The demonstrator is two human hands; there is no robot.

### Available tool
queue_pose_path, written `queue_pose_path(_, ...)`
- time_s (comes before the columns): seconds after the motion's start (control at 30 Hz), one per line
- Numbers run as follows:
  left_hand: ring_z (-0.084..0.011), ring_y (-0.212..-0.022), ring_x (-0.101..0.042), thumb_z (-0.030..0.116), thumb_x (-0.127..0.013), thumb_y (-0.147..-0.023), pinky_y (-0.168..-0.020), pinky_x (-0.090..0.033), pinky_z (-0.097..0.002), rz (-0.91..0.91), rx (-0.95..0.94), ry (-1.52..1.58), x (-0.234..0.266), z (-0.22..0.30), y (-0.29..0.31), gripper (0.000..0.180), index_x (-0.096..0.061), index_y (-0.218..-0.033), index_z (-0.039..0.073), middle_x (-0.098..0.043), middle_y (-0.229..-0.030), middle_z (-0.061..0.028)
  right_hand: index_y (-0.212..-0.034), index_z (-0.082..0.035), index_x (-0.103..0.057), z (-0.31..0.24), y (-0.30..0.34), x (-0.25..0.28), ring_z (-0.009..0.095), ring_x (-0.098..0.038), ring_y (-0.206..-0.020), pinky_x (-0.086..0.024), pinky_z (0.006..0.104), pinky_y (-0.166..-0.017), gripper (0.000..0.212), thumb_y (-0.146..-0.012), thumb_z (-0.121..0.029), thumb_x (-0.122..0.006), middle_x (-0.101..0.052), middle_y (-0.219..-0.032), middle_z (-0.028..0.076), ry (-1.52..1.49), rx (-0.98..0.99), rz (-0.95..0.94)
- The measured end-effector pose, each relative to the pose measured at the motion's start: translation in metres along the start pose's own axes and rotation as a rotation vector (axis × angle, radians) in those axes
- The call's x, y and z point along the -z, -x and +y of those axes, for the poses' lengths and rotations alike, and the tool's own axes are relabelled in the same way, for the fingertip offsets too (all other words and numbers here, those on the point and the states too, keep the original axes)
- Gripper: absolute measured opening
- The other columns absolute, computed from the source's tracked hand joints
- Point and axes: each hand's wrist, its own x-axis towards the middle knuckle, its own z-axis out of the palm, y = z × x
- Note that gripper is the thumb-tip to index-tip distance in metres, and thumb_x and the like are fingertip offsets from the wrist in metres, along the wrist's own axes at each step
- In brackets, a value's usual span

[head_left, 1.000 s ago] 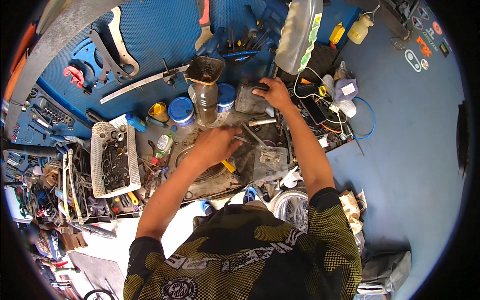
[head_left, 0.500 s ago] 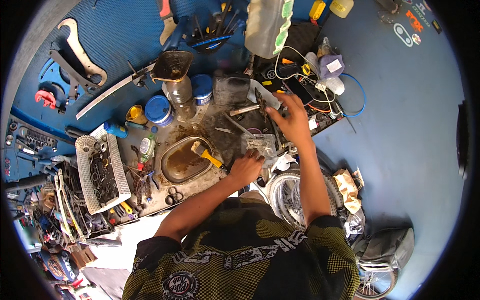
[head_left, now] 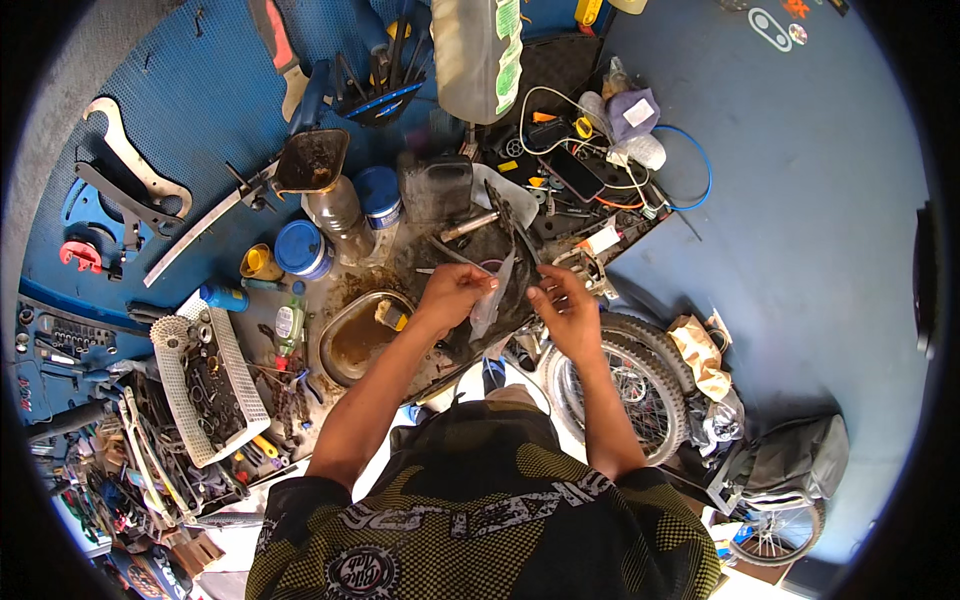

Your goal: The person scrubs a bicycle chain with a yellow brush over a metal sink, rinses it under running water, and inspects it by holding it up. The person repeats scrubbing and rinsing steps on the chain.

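Note:
A small clear plastic bag (head_left: pixel 492 298) hangs upright over the dark part of the bench, pinched along its edge by the thumb and fingers of my left hand (head_left: pixel 455 297). Facing it, my right hand (head_left: pixel 567 310) is close by with bent fingers; a gap shows between thumb and forefinger, and I see nothing in it. Just beyond the bag stands a dark, thin part (head_left: pixel 503 215) on edge, beside a metal rod (head_left: pixel 470 226). To the left, a brush (head_left: pixel 391 316) rests in an oval metal tray (head_left: pixel 331 345) of brown liquid.
A white basket (head_left: pixel 178 385) of small metal parts stands left. Blue-lidded tubs (head_left: pixel 300 248) and a cut bottle with a dark funnel top (head_left: pixel 340 215) line the back. A phone (head_left: pixel 576 177) lies among cables at right; a bicycle wheel (head_left: pixel 630 385) stands below the bench edge.
My left hand has lifted the clear plastic bag off the bench. My right hand has come down and back from the dark part toward the bag. The whole view has shifted slightly.

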Motion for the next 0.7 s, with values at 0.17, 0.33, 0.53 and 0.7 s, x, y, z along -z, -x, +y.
queue_pose_path(0.17, -0.0118, -0.075, -0.066, 0.021, -0.079, -0.099, -0.065, -0.054, -0.0285, 0.081, 0.079, 0.365, -0.009, -0.025, 0.009, 0.018, -0.073, -0.103, 0.005, -0.071, -0.089, -0.0008, -0.143, -0.005, -0.056, 0.012, 0.002, -0.033, 0.022, -0.069, -0.099, -0.058, 0.0380, -0.085, 0.068, -0.091, -0.039, -0.086, -0.069, -0.112, 0.011, -0.177, -0.222, -0.201)
queue_pose_path(0.33, -0.0118, -0.079, -0.066, 0.020, -0.077, -0.100, -0.065, -0.056, -0.0284, 0.064, 0.118, 0.479, -0.007, -0.050, 0.003, 0.017, -0.071, -0.104, 0.005, -0.069, -0.089, -0.0008, -0.143, -0.005, -0.056, 0.026, -0.001, -0.051, 0.026, -0.072, -0.102, -0.058, 0.0392, -0.086, 0.071, -0.090, -0.041, -0.085, -0.070, -0.114, 0.014, -0.130, -0.217, -0.310)
queue_pose_path(0.53, -0.0113, -0.078, -0.063, 0.015, -0.066, -0.104, -0.068, -0.054, -0.0313, 0.072, -0.022, 0.195, -0.005, -0.064, -0.004, 0.013, -0.068, -0.099, 0.004, -0.067, -0.092, -0.0010, -0.134, -0.006, -0.063, 0.048, -0.007, -0.034, 0.022, -0.071, -0.082, -0.058, 0.0377, -0.074, 0.051, -0.091, -0.025, -0.081, -0.072, -0.089, 0.011, 0.187, -0.291, -0.178)
queue_pose_path(0.7, -0.0121, -0.076, -0.059, 0.012, -0.062, -0.099, -0.065, -0.045, -0.0314, 0.262, -0.386, -0.290, -0.003, -0.060, -0.012, 0.015, -0.061, -0.086, 0.004, -0.058, -0.084, -0.0010, -0.133, -0.001, -0.062, 0.057, -0.002, -0.026, 0.015, -0.068, -0.091, -0.056, 0.0305, -0.077, 0.036, -0.104, -0.021, -0.067, -0.072, -0.100, 0.006, -0.361, -0.361, -0.209)
